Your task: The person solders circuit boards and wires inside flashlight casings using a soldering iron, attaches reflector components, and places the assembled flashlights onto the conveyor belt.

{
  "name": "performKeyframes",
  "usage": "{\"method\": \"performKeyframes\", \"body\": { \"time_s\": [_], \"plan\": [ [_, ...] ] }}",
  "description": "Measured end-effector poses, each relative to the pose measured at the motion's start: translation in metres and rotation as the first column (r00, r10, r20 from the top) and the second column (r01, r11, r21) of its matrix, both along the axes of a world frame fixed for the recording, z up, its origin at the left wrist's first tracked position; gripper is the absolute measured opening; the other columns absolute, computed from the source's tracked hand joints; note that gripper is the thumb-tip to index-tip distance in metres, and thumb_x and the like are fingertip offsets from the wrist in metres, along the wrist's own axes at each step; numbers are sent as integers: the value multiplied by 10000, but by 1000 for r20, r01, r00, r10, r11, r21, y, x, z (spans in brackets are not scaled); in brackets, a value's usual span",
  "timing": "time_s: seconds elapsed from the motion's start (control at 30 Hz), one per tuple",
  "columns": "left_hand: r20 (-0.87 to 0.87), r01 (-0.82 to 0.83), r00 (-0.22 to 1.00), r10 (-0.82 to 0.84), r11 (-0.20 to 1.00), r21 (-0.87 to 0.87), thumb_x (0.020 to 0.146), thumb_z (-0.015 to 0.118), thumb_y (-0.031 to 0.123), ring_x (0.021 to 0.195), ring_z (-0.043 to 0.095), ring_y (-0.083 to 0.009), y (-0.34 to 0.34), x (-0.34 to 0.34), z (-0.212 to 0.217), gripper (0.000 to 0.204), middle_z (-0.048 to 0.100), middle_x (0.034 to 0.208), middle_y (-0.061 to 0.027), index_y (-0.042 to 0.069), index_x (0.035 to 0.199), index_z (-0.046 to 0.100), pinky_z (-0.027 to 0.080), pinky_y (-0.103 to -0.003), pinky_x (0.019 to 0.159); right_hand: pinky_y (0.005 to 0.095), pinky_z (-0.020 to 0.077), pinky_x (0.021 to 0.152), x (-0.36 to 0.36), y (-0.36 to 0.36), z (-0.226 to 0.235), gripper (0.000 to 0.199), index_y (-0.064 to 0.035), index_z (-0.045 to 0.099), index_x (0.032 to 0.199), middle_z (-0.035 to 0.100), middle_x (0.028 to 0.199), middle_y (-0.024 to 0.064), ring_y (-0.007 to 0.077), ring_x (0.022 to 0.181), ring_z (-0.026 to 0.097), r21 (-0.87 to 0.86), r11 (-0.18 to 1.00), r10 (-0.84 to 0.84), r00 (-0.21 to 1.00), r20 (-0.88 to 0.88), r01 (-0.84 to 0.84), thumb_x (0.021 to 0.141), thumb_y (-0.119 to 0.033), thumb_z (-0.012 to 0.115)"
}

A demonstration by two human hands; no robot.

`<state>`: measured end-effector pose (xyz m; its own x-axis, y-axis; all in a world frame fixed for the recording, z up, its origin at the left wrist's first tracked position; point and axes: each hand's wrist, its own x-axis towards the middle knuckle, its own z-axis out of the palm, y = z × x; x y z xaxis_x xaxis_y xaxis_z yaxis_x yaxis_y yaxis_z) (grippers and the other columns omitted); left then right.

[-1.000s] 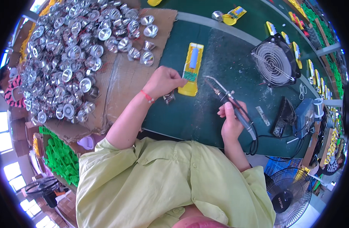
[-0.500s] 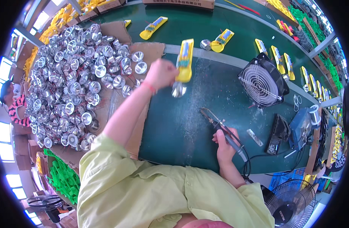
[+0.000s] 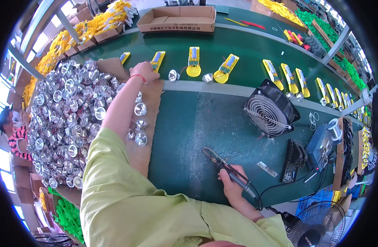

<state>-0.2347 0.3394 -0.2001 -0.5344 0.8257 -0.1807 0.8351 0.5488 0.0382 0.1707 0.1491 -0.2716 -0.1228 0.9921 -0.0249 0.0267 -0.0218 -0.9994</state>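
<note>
At the far left of the bench, my left hand (image 3: 144, 71) has its fingers closed at the near end of a yellow flashlight casing (image 3: 157, 60), covering that end. Beside it lies another yellow casing (image 3: 193, 61) with a blue cylinder and a small green board, wired to a silver reflector cup (image 3: 173, 75). To its right is a similar casing (image 3: 226, 69) with its own reflector (image 3: 207, 78). My right hand (image 3: 233, 181) grips a soldering iron (image 3: 238, 180) low over the green mat, its tip pointing up and left.
Many loose reflectors (image 3: 69, 119) are heaped on cardboard at the left. A square fan (image 3: 269, 115) stands right of centre, near a soldering station (image 3: 319, 144) with a solder spool (image 3: 334, 129). More casings (image 3: 288, 78) line the far strip. A cardboard box (image 3: 176, 24) is behind.
My left hand has let go of the casing with the reflector, now lying on the far strip, and reached left to another casing. The right hand still holds the iron. The view has shifted.
</note>
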Motion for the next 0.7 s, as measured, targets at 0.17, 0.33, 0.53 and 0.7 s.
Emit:
{"method": "performKeyframes", "body": {
  "time_s": [0.17,0.33,0.53,0.7],
  "plan": [
    [-30,285,958,-285,933,222,614,653,478,773,625,-257,-92,78,13,402,630,796,-84,120,796,657,488,-393,673,229,482,544,-2,0,6,156,27,538,891,618,699,86,107,584,592,-6,1000,-7,999,-52,7,787,-33,638],
    [-102,415,904,-415,794,445,586,733,436,765,565,-233,-207,161,-14,440,544,743,-73,96,804,559,400,-383,722,221,449,531,-8,1,15,184,28,527,940,594,690,94,112,564,557,-4,999,-34,999,-24,34,817,-86,604],
    [231,-68,962,-146,689,721,636,786,256,647,548,-191,-268,137,-11,379,555,747,-73,41,838,548,462,-300,584,203,422,499,-8,-2,10,171,20,534,930,592,692,87,108,538,542,76,997,-30,999,-12,30,833,-108,590],
    [70,8,994,-83,700,714,651,762,254,793,550,-245,-267,72,-22,329,571,776,-79,35,866,646,453,-350,682,213,451,520,-5,-4,10,206,29,528,957,605,711,97,112,561,563,64,998,-20,1000,-18,21,827,-106,615]
  ]
}}
